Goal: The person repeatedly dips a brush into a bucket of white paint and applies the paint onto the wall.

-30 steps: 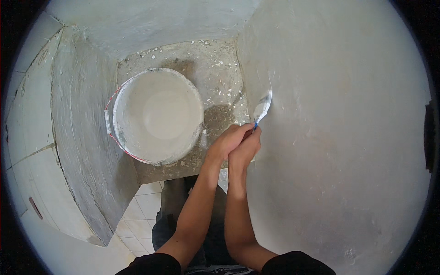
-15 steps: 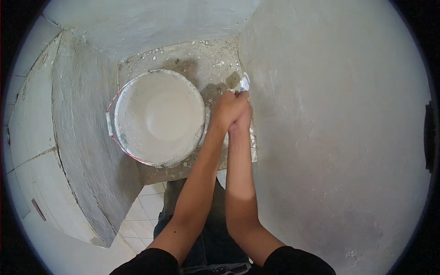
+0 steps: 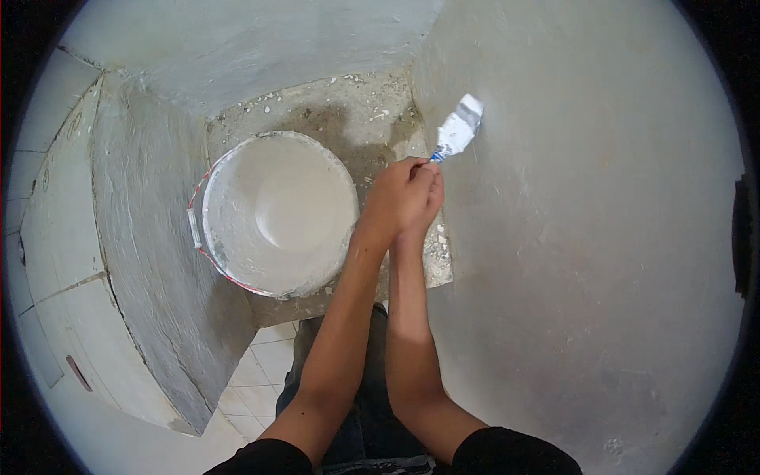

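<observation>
Tool (image 3: 459, 131), white-coated: beside wall (image 3: 586, 222), contact unclear; right hand (image 3: 428, 198) closed on blue handle (image 3: 436, 157), left hand (image 3: 389, 194) pressed against it, presumably for steadiness, grip hidden. Bucket (image 3: 206, 215): nearby, seemingly for reach.

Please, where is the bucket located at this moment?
In the head view, the white-rimmed bucket stands left of centre on the speckled slab, between the grey wall at left and the person's left hand.
</observation>
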`<state>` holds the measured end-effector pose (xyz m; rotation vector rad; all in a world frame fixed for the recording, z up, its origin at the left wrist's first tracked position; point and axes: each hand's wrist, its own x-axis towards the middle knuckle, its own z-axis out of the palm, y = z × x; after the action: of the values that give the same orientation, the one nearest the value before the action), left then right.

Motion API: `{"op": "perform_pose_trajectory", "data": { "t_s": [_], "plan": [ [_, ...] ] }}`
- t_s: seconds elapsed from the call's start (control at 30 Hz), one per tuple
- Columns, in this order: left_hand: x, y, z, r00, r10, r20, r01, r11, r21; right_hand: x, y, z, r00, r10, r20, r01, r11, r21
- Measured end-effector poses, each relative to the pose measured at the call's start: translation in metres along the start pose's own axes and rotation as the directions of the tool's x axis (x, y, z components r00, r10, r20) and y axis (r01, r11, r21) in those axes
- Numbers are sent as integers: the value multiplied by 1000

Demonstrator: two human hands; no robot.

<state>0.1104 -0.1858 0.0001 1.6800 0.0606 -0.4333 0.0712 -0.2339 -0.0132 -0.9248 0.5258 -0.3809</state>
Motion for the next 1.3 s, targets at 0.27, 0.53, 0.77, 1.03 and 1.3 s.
{"op": "perform_pose_trajectory", "data": {
  "t_s": [0.27, 0.53, 0.77, 1.03, 1.3],
  "plan": [
    [53, -11, 26, 974, -212, -84, 224, 819, 529, -10, 7, -6, 1000, 22, 17, -22, 1000, -1],
    [78, -15, 34, 990, -117, -81, 143, 845, 516, -9, 12, -23, 998, 46, 31, -46, 999, -22],
    [28, -4, 31, 996, -10, -91, 43, 931, 361, -5, 18, -42, 998, 54, 16, -53, 998, -34],
    [76, -27, 25, 991, -8, -135, 66, 898, 434, -14, 35, -46, 994, 102, 49, -100, 994, -32],
    [-4, 26, 25, 982, 118, -147, -102, 988, 113, -10, 39, -69, 994, 100, 36, -98, 994, -57]
  ]
}}
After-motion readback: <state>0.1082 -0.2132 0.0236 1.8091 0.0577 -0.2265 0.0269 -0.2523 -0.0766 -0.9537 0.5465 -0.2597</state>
